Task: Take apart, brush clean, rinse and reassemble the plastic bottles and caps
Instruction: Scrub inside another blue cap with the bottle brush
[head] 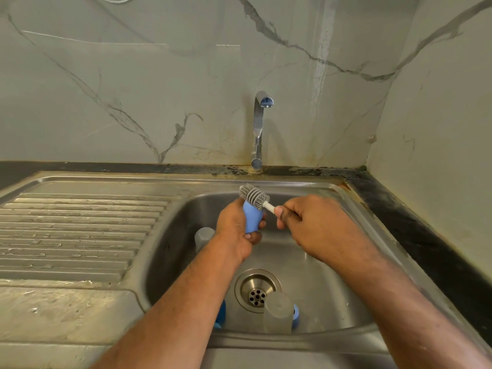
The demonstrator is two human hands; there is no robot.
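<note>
Over a stainless-steel sink basin (332, 262), a person's left hand (235, 230) grips a small pale-blue plastic bottle piece (252, 218), its fingers (254, 237) curled tight round the lower part and the thumb side wrapped behind it. The right hand (316, 227) clamps the white handle of a grey silicone-bristled bottle brush (254, 195), fingers closed in a fist round the stem just short of the head. The brush head sits at the top opening of the blue piece, touching its rim, bristles partly splayed above it; whether it reaches inside cannot be told.

Both hands are held above the basin, in front of the chrome tap (259, 129), whose spout shows no water. In the basin, a translucent grey plastic cup-shaped part (203, 237) lies just left of the left wrist. Near the front wall, another translucent grey bottle body (278, 312) stands beside the round metal drain (257, 290), with a blue part (295, 316) touching its right side. A further blue piece (221, 314) shows partly behind the left forearm. The ribbed steel draining board (80, 230) spreads to the left, set in a dark worktop (412, 222) below a marble-patterned wall (159, 75).
</note>
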